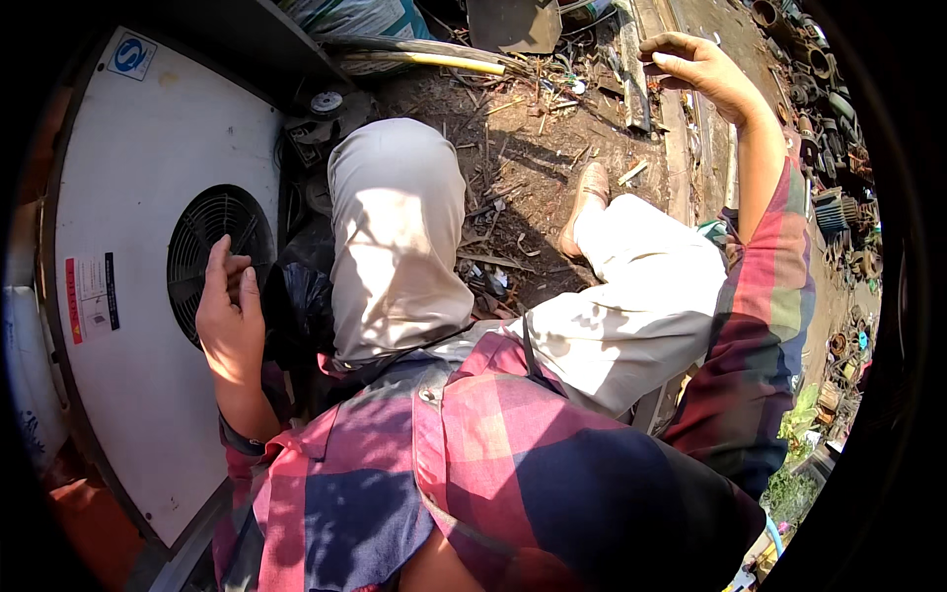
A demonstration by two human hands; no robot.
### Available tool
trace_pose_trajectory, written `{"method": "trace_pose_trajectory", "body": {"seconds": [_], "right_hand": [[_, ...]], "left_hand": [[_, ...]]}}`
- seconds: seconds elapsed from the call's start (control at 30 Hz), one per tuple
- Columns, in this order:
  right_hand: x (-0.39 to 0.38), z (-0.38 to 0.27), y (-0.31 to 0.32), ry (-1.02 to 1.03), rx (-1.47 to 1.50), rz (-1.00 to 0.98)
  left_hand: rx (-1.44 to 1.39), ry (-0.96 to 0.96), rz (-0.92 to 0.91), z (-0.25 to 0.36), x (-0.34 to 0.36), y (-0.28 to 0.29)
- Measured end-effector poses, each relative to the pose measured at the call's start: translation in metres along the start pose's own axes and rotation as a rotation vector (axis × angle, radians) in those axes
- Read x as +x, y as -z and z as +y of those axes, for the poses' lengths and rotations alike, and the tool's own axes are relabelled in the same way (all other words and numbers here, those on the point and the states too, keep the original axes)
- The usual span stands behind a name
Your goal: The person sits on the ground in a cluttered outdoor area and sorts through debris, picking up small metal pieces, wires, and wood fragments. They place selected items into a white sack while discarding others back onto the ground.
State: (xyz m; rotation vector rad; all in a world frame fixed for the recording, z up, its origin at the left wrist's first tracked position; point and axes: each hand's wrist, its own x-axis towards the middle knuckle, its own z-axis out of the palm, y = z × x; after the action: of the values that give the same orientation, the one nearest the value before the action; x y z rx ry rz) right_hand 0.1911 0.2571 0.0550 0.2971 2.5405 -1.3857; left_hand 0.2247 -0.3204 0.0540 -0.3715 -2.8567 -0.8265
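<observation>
My left hand [233,321] is raised beside a white metal cabinet [138,187], in front of its round black fan grille [219,247]. Its index finger and thumb stand apart and the other fingers are bent; nothing shows in it. Out at the upper right, my right hand [712,79] hangs over long wooden boards [676,138]. The fingers there are loosely bent and parted from the thumb, with no object visible between them. Whether the left fingertips touch the grille I cannot tell.
My legs in pale trousers [395,227] take up the middle. Wood chips and scraps litter the dirt ground [533,158]. A yellow-ended pipe [444,62] and a flat brown plate [515,25] lie at the far side. Rusty metal parts [834,212] crowd the right edge.
</observation>
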Motion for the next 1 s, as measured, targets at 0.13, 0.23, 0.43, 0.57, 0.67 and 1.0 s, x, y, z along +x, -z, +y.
{"method": "trace_pose_trajectory", "body": {"seconds": [0.13,0.23,0.43,0.57,0.67,1.0], "right_hand": [[0.020,0.088,0.016,-0.253,0.039,0.075],[0.044,0.146,0.021,-0.408,-0.277,-0.100],[0.106,0.237,0.002,-0.538,-0.112,-0.151],[0.187,0.288,-0.042,-0.448,-0.220,-0.242],[0.251,0.326,-0.086,-0.250,-0.266,-0.187],[0.346,0.276,-0.187,-0.259,-0.531,-0.075]], "left_hand": [[0.027,-0.628,-0.190,0.118,0.064,-0.042],[0.002,-0.988,-0.517,0.186,0.098,-0.082],[-0.178,-1.148,-0.758,0.225,0.136,-0.177],[0.029,-0.952,-0.957,0.199,0.154,-0.191],[0.123,-0.839,-1.124,0.205,0.176,-0.194],[0.380,-0.536,-1.198,0.202,0.234,-0.216]]}}
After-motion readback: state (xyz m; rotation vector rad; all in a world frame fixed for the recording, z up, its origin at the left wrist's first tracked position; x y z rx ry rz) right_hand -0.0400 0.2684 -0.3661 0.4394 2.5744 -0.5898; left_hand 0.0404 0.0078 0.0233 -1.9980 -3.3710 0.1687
